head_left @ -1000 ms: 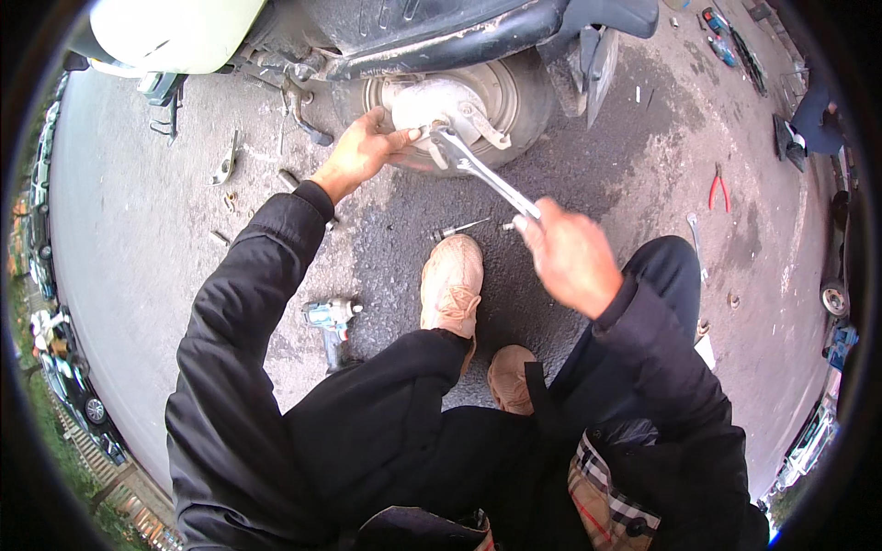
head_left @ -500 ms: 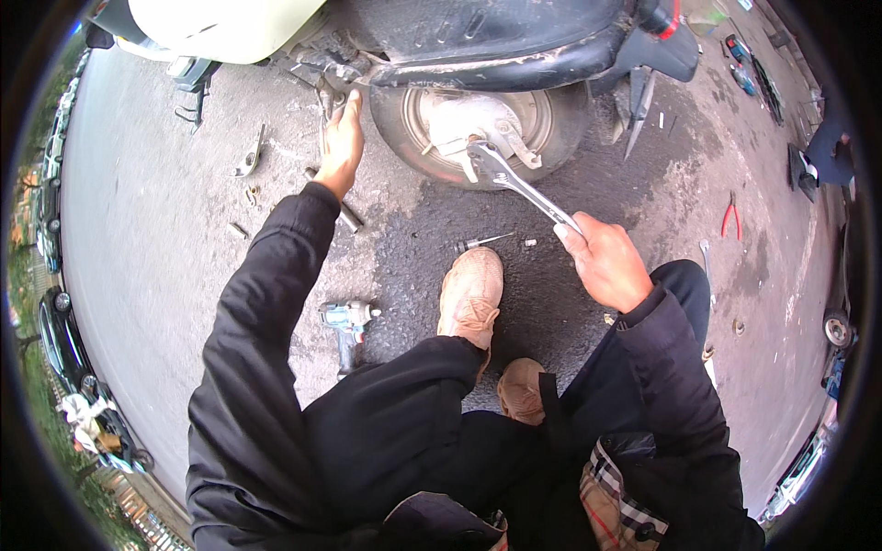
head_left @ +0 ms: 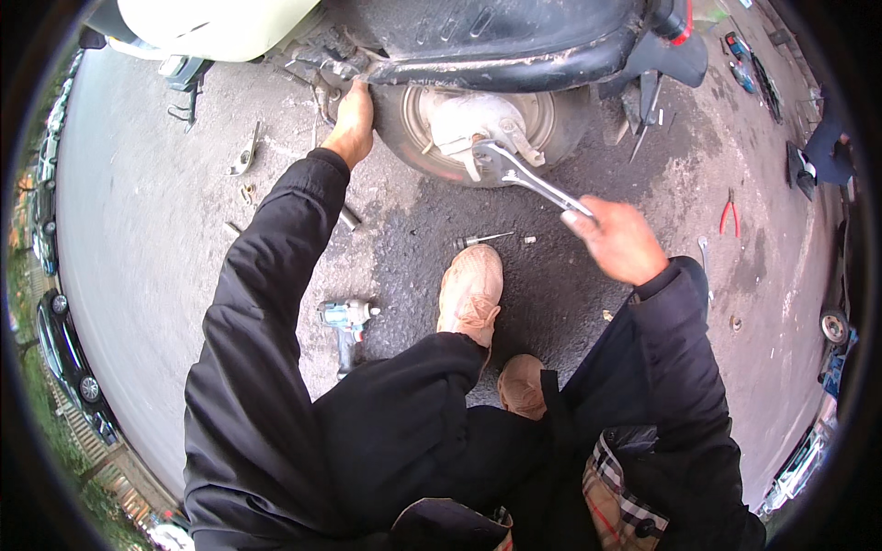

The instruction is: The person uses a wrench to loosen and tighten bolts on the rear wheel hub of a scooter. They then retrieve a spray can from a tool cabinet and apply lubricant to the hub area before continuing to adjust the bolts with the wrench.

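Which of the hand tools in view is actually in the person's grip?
The long silver wrench, held by the right hand at the wheel hub; the red-handled pliers and cordless driver lie untouched.

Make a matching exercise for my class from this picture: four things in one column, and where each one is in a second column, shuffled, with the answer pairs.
Things
1. wrench
2. cordless impact driver
3. red-handled pliers
4. left hand

Places
A. on the ground beyond the right hand
B. on the scooter frame beside the wheel
C. on the wheel hub, handle gripped by the right hand
D. on the pavement beside the left sleeve

Pairs: 1-C, 2-D, 3-A, 4-B
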A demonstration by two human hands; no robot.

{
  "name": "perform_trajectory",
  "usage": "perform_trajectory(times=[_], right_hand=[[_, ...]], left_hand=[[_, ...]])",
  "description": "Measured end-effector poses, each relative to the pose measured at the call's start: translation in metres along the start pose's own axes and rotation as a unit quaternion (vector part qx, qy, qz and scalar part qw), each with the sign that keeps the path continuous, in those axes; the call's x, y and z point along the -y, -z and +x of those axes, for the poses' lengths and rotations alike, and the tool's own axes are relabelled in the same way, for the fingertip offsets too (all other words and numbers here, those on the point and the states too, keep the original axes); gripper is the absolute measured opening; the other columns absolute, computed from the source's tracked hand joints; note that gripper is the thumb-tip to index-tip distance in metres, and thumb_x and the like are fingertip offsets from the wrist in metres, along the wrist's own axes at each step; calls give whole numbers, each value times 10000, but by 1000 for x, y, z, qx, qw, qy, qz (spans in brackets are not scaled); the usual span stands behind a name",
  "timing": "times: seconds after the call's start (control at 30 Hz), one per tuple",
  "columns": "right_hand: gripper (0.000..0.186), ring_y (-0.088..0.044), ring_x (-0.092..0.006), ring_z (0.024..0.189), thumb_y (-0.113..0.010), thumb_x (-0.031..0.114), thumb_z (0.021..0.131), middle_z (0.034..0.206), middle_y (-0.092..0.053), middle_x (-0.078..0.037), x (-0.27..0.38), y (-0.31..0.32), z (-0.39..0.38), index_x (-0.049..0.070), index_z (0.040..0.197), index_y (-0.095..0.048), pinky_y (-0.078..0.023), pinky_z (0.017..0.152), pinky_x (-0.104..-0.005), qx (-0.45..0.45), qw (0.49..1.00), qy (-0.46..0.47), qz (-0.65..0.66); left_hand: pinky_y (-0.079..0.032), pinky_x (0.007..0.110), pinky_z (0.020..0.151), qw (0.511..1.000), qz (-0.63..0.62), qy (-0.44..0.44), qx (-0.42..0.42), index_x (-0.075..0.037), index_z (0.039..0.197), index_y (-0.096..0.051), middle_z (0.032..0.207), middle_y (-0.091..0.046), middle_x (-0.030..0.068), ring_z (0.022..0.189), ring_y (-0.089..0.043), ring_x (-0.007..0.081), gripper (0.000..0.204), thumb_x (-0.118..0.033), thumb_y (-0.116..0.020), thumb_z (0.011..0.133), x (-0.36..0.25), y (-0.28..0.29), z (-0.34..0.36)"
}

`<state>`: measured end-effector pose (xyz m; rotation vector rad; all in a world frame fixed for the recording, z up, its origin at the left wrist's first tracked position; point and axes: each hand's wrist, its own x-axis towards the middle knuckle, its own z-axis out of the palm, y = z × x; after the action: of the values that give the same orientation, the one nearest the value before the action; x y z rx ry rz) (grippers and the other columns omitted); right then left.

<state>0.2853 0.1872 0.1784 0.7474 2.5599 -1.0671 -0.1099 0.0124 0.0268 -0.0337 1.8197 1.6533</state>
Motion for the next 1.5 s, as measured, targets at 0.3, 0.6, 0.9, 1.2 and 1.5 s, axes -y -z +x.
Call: perform_trajectory(times=[0.3,0.6,0.9,1.2,1.5], right_hand=[[353,-663,-532,868,-564,323,1098,815,-675,-278,37,-17,18,-5,984,-623,-507,732,-607,-23,999,14,-18],[570,-664,-463,817,-609,556,1051,789,-655,-246,-11,10,70,6,942,-709,-501,752,-521,36,997,23,-63],[470,-714,-480,794,-615,447,1058,797,-713,-254,36,-18,6,8,903,-682,-558,730,-580,-105,980,14,-168],[349,-710,-459,871,-587,405,1071,853,-722,-204,14,4,39,75,1028,-692,-552,771,-566,-40,986,44,-155],[407,-720,-500,813,-591,225,1061,852,-698,-336,92,-90,36,-126,1254,-519,-579,762,-549,-73,995,-16,72]], left_hand=[[-315,368,1235,998,-15,-29,-53,130,1546,-462,1604,-509,233,1460,-477,300,858,-608,-428,1109,8,-12,-10],[-309,365,1241,999,-18,-20,-46,100,1569,-448,1643,-475,197,1486,-447,275,816,-582,-418,1122,-10,-18,-23],[-352,378,1207,995,52,-9,-90,91,1550,-478,1604,-521,213,1448,-498,312,801,-572,-390,1108,-18,-23,-30],[-382,375,1180,996,41,-37,-75,128,1519,-500,1556,-561,227,1407,-529,300,839,-592,-399,1101,-15,-23,-32],[-374,370,1186,995,44,-27,-89,120,1536,-481,1575,-543,213,1407,-526,295,853,-614,-384,1111,-16,-24,-28]])
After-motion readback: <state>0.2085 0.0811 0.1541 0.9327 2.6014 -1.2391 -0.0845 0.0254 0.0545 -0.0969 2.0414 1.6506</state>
